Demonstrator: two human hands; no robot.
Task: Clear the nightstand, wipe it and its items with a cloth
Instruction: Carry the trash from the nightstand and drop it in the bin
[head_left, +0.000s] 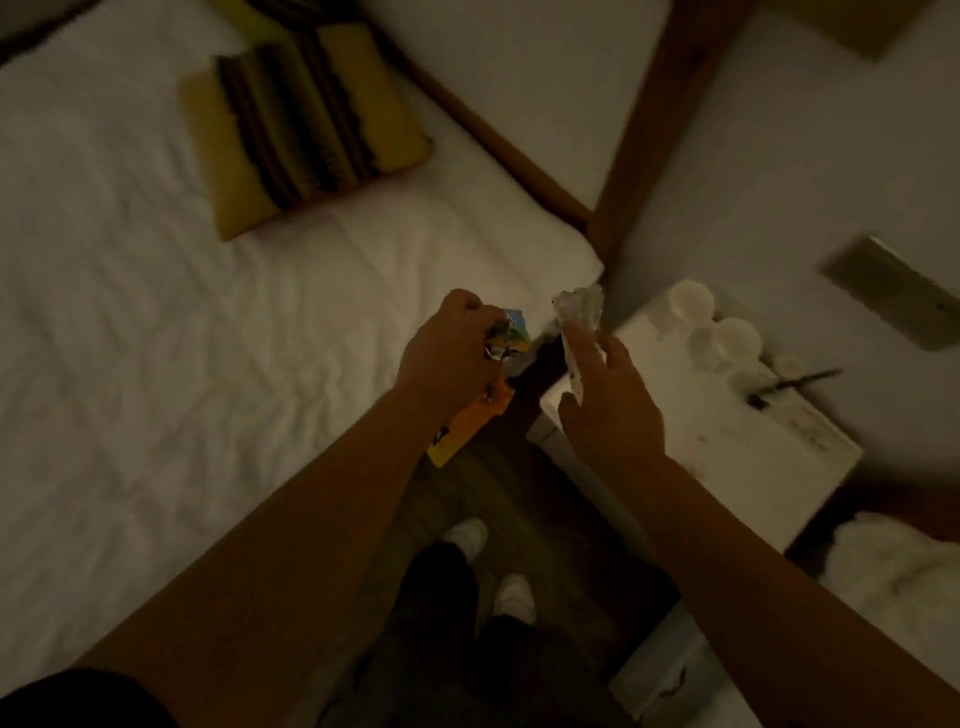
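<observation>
- My left hand (447, 345) grasps colourful snack packets (506, 338) over the bed (156, 312) edge.
- My right hand (610, 410) pinches a clear wrapper (579, 312) beside the white nightstand (727, 436), where cups (727, 338) stand.

dim room | white bed (156, 338) - striped cushion (301, 130) | pale wall (805, 156) - dark floor (519, 493)

- Bed (156, 338): white, creased cover, fills the left of the scene; a dark wooden frame runs along its far right edge.
- Cushion (301, 124): yellow with dark stripes, lies flat on the bed at the far side.
- Nightstand (727, 436): white, just right of the bed's corner. On its top, far edge: three pale round containers (727, 335), blurred. To their right, a thin dark stick-like item (795, 384), kind unclear.
- Floor (519, 493): dark, between bed and nightstand.
</observation>
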